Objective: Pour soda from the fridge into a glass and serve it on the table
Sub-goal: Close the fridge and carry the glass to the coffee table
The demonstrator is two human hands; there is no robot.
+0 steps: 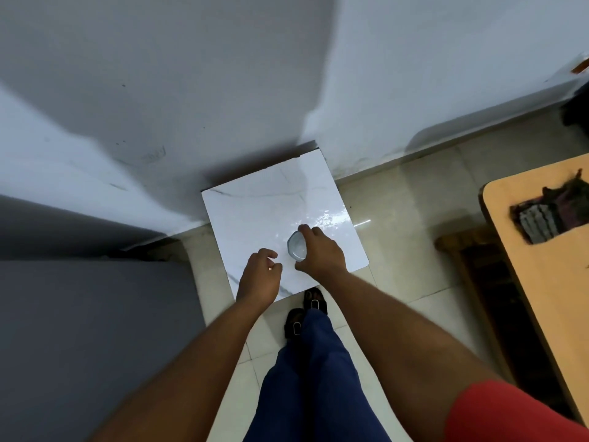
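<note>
- Head view: the person stands over a small white marble-patterned table [255,215] pushed against the pale wall [414,74], looking straight down on it.
- A clear glass [296,246] stands upright on the table's near right part, seen from above as a round rim; whether it holds any liquid cannot be told from here.
- The right hand [322,250] wraps around the glass from the right side, fingers curled over its far edge and thumb at its near edge, grasping it.
- The left hand [259,277] hovers just beside the glass on its left, apart from it, fingers loosely curled and holding nothing.
- Both forearms are bare; a red sleeve [510,416] shows at the lower right.
- Below the table edge are blue trousers [312,378] and dark sandals [306,314] on a pale tiled floor [398,218].
- A large grey surface [79,330] fills the lower left.
- At the right stands a wooden table [541,282] with a dark crumpled cloth [551,212] lying on it, well apart from the glass.
</note>
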